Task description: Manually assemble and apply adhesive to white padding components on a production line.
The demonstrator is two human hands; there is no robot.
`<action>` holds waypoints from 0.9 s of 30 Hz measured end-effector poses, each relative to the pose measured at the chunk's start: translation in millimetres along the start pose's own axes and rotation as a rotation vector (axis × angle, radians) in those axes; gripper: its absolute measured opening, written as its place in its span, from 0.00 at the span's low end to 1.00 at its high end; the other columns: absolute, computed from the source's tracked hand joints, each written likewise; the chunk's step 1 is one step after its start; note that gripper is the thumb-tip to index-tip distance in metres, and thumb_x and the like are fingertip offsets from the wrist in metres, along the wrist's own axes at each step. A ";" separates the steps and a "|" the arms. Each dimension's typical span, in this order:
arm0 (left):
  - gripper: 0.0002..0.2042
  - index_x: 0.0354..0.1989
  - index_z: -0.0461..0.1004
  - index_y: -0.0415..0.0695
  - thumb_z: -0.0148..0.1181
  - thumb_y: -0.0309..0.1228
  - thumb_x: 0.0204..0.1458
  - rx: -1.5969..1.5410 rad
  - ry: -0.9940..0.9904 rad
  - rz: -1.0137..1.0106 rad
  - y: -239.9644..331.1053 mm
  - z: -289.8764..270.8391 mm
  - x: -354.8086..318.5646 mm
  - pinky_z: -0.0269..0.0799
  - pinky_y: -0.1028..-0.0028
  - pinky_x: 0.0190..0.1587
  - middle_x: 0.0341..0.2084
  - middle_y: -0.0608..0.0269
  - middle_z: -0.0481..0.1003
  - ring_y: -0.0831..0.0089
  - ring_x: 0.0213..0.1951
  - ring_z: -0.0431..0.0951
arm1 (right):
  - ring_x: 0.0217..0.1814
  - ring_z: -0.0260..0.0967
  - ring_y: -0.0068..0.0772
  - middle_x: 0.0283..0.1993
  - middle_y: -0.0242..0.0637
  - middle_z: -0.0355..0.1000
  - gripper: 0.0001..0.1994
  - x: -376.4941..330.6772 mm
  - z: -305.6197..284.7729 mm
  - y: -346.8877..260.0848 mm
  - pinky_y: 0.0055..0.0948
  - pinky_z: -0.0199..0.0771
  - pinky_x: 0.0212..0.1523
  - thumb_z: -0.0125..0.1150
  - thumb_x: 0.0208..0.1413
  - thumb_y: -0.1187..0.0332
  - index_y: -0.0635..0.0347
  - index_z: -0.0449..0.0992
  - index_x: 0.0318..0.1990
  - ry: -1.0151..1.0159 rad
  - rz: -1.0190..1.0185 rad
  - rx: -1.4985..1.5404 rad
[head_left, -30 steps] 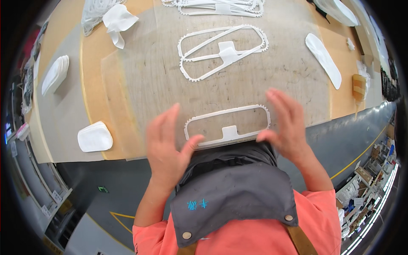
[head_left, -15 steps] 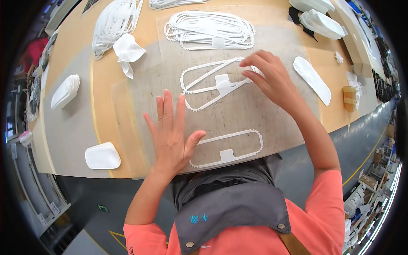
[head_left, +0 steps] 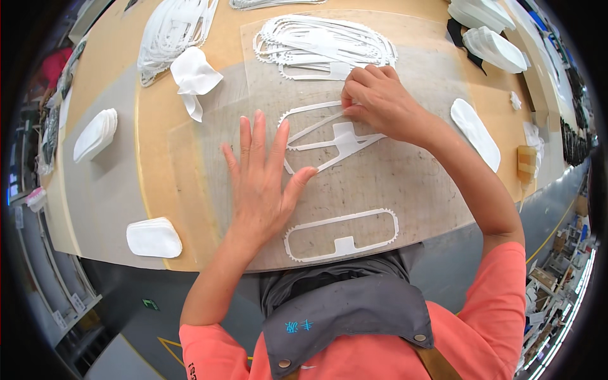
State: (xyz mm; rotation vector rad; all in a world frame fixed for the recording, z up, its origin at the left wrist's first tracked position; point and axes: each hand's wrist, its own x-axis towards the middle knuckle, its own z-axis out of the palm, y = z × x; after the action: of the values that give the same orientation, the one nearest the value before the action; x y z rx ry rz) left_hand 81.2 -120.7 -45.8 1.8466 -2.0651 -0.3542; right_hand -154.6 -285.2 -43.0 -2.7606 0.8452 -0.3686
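Two thin white oval frames [head_left: 345,139] with notched ends and a small tab overlap at an angle in the middle of the work sheet. My right hand [head_left: 387,104] is closed at their far right side, thumb and forefinger pinching a strip of the upper one. The pinched spot is partly hidden by the fingers. My left hand [head_left: 261,180] lies flat with fingers spread, its fingertips at the left end of these frames and its thumb by their lower edge. A single oval frame [head_left: 345,246] of the same kind lies near the table's front edge.
Beyond my hands lies a pile of white frames [head_left: 323,43], with another bundle [head_left: 177,35] to its left. Stacks of white pads [head_left: 154,237] sit on the left, and one pad [head_left: 476,134] on the right. A brown-taped bottle [head_left: 527,161] stands near the right edge.
My right hand has moved slightly left, its fingers closing on the upper frame's strip. My left hand has moved right and away from me, to the frames' left end.
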 end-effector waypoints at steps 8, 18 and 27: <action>0.16 0.53 0.78 0.38 0.69 0.25 0.56 -0.726 0.023 -0.191 1.5 -8.7 14.6 0.77 0.73 0.48 0.41 0.61 0.81 0.73 0.43 0.80 | 0.43 0.71 0.32 0.35 0.29 0.74 0.09 -33.9 -36.9 -41.3 0.34 0.64 0.55 0.69 0.56 0.68 0.53 0.76 0.42 0.190 0.043 0.097; 0.10 0.47 0.80 0.37 0.67 0.25 0.58 -1.181 -0.094 -0.475 5.5 -36.2 1.6 0.76 0.79 0.38 0.33 0.65 0.80 0.81 0.34 0.79 | 0.35 0.70 0.16 0.37 0.28 0.77 0.05 -86.8 -45.9 -44.5 0.20 0.71 0.38 0.64 0.64 0.71 0.62 0.80 0.42 0.240 0.675 1.051; 0.12 0.48 0.80 0.36 0.68 0.26 0.57 -0.975 -0.236 -0.622 -6.0 -26.2 -13.8 0.75 0.81 0.33 0.30 0.67 0.80 0.84 0.31 0.78 | 0.31 0.68 0.13 0.33 0.24 0.75 0.07 -98.5 -12.2 -58.1 0.17 0.65 0.30 0.66 0.62 0.69 0.62 0.81 0.45 0.009 0.881 0.954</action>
State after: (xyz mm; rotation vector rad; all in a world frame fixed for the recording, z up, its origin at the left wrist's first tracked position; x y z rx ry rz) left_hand 98.7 -106.5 -25.7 1.7321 -0.9851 -1.4731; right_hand -207.4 -183.7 -31.5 -1.3677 1.3217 -0.4356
